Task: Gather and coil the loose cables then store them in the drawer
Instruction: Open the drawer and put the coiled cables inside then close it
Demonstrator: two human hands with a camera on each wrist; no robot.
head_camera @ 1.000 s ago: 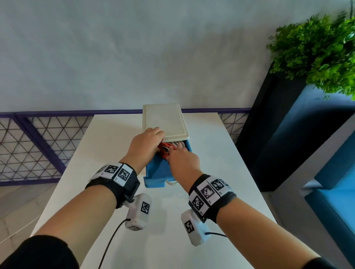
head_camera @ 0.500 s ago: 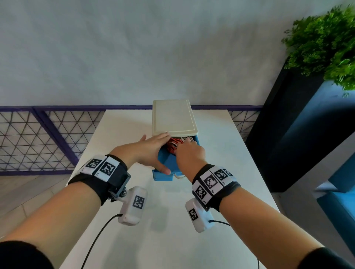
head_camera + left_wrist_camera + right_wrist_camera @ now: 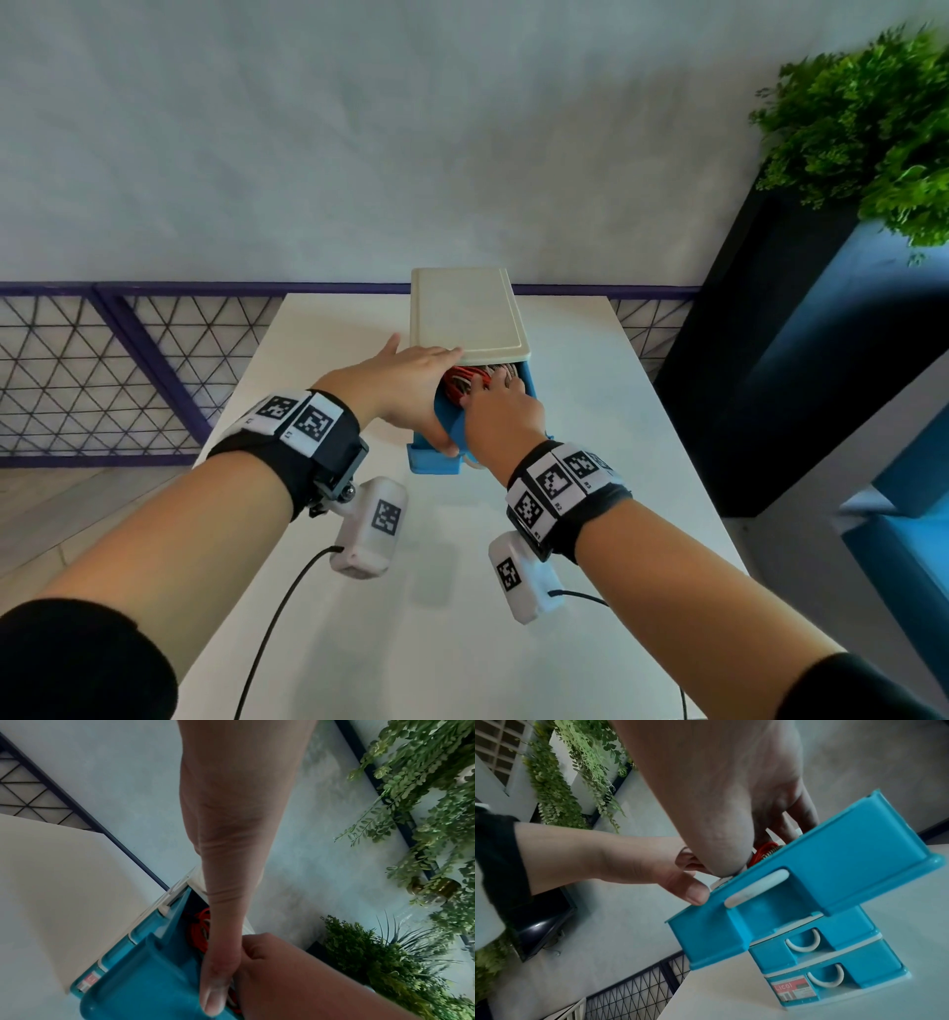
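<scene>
A small blue drawer unit with a cream top (image 3: 467,313) stands on the white table (image 3: 590,411). Its top drawer (image 3: 436,460) is pulled out and holds coiled red cable (image 3: 454,383) with a pale cable beside it. My left hand (image 3: 411,385) lies spread along the drawer's left side, fingertips at the cream top's edge and thumb (image 3: 218,975) on the drawer front (image 3: 834,862). My right hand (image 3: 500,411) reaches down into the drawer, its fingers (image 3: 795,817) resting on the red cable (image 3: 765,850); the fingertips are hidden inside.
Two lower drawers (image 3: 831,961) of the unit are closed. A dark planter with green foliage (image 3: 862,118) stands to the right of the table. A purple mesh railing (image 3: 128,370) runs behind and to the left. A blue seat (image 3: 914,519) sits at the right.
My left hand came out of the drawer and spread along its left side, thumb on the front. The right hand stays on the cables inside.
</scene>
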